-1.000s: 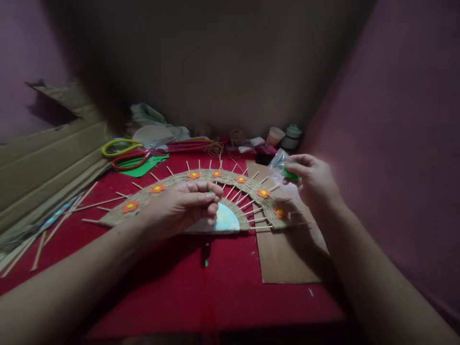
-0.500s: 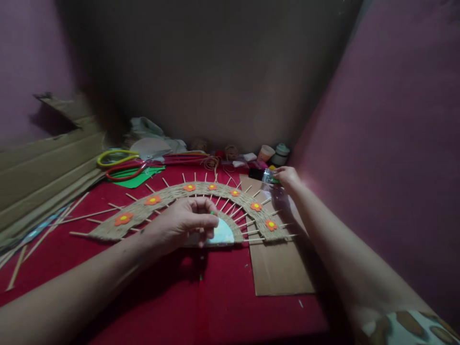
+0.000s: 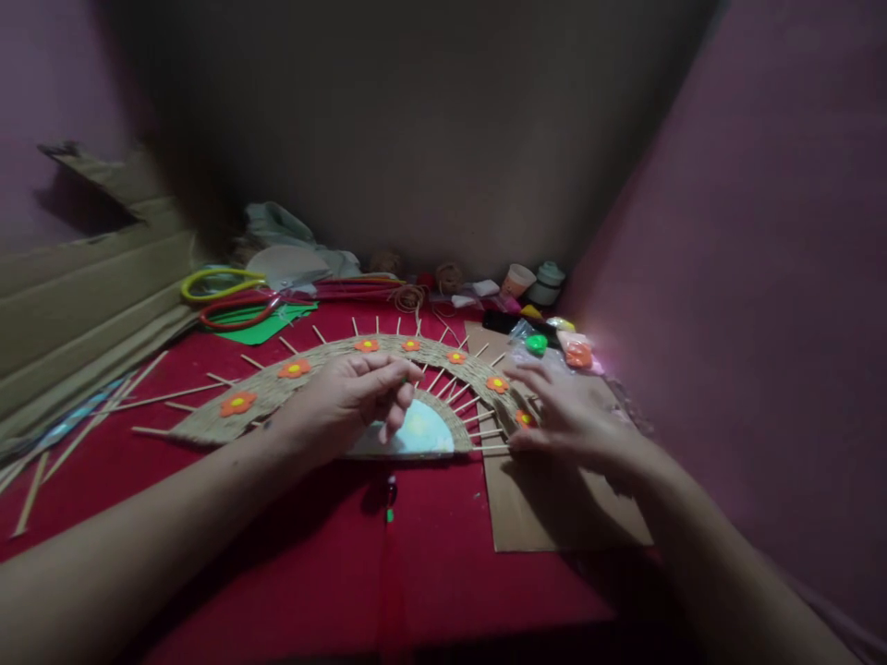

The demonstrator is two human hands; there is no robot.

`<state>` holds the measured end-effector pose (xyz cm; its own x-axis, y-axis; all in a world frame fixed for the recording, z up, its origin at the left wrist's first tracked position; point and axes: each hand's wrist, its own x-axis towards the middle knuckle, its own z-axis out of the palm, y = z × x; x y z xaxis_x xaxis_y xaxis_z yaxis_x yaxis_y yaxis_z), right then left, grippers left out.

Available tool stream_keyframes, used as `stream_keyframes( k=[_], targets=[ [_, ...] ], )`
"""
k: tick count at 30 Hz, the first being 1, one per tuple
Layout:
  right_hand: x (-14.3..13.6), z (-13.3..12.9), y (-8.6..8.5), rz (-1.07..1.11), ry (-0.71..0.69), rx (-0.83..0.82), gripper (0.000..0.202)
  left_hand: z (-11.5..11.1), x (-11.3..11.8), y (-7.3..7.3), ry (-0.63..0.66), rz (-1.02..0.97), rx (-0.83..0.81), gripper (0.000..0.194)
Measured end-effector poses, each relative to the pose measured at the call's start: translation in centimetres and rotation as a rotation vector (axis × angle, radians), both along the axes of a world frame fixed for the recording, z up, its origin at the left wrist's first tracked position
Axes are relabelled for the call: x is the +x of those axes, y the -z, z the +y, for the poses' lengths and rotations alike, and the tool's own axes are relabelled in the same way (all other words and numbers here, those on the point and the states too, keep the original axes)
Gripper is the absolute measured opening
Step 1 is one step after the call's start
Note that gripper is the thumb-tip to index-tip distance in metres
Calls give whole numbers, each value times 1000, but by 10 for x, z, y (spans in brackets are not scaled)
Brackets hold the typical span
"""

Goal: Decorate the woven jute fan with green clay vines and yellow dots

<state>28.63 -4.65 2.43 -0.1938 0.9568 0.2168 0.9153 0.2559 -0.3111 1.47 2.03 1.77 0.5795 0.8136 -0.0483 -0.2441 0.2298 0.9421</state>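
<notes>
In the middle of the head view, my left hand is closed in a pinch, with a tiny green bit just showing at its fingertips. It hovers over a woven twine fan with thin wooden sticks, orange flowers with yellow centres, and a pale blue half-round centre. My right hand is open, fingers apart, above the fan's right end, partly covering a flower there. Whether it touches the fan I cannot tell. Behind it lies a clear bag with a green lump.
A cardboard sheet lies under the fan's right side on the red cloth. Scissors, green sheets, twine, a cup and a jar line the back. Loose sticks lie left; walls stand close.
My right hand has come from the bag with the green lump at the back right towards the fan's right end, its fingers spreading. My left hand stays pinched over the fan.
</notes>
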Motion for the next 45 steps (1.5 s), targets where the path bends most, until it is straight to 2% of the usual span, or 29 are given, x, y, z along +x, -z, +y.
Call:
stream_keyframes(
  k=[3,7,12,18,23,25,28,32,36,38,41,45],
  targets=[
    [-3,-20,18,-236,-10,55,83,3,-2,0,-36,13,13,15],
    [-1,-16,28,-334,13,156,75,2,-2,2,-17,20,21,14],
    [-6,-7,26,-321,-25,258,62,0,-1,7,86,5,3,12],
    [-12,0,26,-323,-69,188,48,-7,1,8,211,122,1,16],
    [-24,9,18,-340,-39,208,47,-9,3,4,148,177,-13,18],
    [-29,10,16,-293,-59,215,43,-9,3,3,107,216,-14,19],
    [-35,8,17,-100,-98,295,40,-11,1,3,86,259,20,23],
    [-36,1,24,131,-154,435,34,-15,2,3,131,194,1,29],
    [-36,-1,28,188,-156,523,31,-18,6,3,239,37,-50,10],
    [-36,-2,28,202,-150,544,29,-19,8,3,275,10,-38,13],
    [-36,-2,27,218,-143,542,27,-19,8,6,293,65,-47,14],
    [-38,-5,25,248,-130,540,25,-21,5,8,226,189,-45,18]
  ],
)
